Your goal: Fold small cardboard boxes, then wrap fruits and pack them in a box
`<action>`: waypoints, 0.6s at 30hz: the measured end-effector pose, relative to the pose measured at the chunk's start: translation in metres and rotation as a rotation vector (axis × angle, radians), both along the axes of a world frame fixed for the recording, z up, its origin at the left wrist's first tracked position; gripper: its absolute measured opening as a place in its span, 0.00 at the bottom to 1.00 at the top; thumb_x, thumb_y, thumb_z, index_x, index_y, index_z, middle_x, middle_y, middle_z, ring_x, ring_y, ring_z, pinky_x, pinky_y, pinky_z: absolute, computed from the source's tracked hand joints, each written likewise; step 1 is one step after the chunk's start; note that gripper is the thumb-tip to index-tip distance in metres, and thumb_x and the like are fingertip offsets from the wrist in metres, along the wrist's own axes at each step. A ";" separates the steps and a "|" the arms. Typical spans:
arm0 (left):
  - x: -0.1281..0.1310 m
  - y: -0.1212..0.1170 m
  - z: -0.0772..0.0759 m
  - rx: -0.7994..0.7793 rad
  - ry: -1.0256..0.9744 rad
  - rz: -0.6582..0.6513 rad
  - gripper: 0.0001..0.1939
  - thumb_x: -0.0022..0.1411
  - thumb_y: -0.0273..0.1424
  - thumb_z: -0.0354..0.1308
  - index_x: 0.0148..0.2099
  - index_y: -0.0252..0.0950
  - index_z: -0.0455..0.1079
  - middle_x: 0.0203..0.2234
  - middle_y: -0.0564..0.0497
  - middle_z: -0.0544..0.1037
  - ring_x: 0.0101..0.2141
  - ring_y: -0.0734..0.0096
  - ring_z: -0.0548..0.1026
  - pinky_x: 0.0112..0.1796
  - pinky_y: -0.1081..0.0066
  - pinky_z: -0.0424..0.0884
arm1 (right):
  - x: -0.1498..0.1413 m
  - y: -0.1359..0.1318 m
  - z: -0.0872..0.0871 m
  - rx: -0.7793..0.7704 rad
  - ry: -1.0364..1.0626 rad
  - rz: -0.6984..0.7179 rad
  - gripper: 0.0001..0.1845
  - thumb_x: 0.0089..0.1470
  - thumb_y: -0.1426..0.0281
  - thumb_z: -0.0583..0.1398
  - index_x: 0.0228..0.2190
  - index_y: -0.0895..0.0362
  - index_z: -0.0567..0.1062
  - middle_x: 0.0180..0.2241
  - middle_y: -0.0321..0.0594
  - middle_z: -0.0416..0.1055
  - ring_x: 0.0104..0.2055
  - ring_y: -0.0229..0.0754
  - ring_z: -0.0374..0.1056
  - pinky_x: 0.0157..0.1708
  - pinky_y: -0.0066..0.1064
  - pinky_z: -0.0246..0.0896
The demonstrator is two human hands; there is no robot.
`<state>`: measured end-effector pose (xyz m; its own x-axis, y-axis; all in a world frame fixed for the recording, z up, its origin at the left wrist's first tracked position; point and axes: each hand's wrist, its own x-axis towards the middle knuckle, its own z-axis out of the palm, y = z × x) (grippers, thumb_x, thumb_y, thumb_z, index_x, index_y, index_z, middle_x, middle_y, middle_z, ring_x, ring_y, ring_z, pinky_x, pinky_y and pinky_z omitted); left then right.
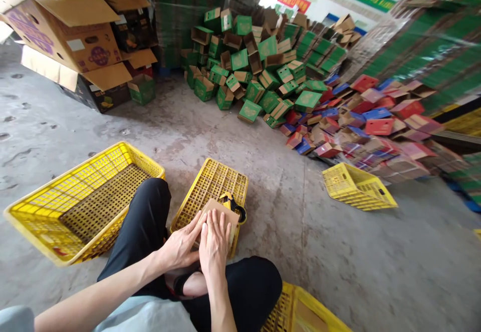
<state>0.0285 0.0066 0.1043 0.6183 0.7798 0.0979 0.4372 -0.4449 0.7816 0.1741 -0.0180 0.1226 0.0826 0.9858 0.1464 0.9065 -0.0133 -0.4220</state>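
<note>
A small brown cardboard box (226, 212) rests on an upturned yellow plastic crate (210, 178) in front of my knees. My right hand (214, 242) lies flat on the box's top, its fingers stretched out. Beside it, my left hand (181, 246) touches the box's left edge with extended fingers, the two hands almost meeting. Just beyond the box, a black and yellow tape dispenser (236, 207) stands on the crate, partly hidden by the cardboard. The box's underside cannot be seen.
An open yellow crate (93, 197) stands to my left, another yellow crate (353, 188) to the right. By my right knee is a crate (289, 304) containing cardboard. Green boxes (251, 91) and red and blue boxes (379, 121) are heaped ahead; large cartons (82, 46) stand far left.
</note>
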 end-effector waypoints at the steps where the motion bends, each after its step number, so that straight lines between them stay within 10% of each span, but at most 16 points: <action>1: -0.001 -0.001 0.000 0.004 0.005 -0.006 0.52 0.64 0.34 0.60 0.78 0.45 0.30 0.76 0.44 0.45 0.72 0.47 0.51 0.64 0.54 0.67 | 0.001 -0.001 0.002 -0.012 -0.001 0.010 0.27 0.73 0.63 0.46 0.67 0.53 0.65 0.69 0.43 0.61 0.74 0.57 0.49 0.71 0.61 0.39; 13: 0.008 -0.019 -0.009 0.124 0.154 0.084 0.51 0.67 0.36 0.56 0.78 0.43 0.25 0.76 0.40 0.37 0.68 0.47 0.63 0.61 0.57 0.70 | 0.028 -0.056 0.027 -0.054 0.061 0.192 0.27 0.70 0.64 0.51 0.67 0.55 0.65 0.67 0.45 0.63 0.69 0.54 0.60 0.67 0.51 0.61; 18: 0.014 -0.008 0.003 0.311 0.202 0.098 0.54 0.65 0.47 0.61 0.78 0.34 0.34 0.75 0.35 0.38 0.73 0.40 0.45 0.67 0.47 0.58 | 0.053 -0.064 0.085 -0.126 -0.008 0.126 0.21 0.69 0.62 0.54 0.53 0.55 0.81 0.51 0.49 0.80 0.53 0.56 0.78 0.54 0.46 0.75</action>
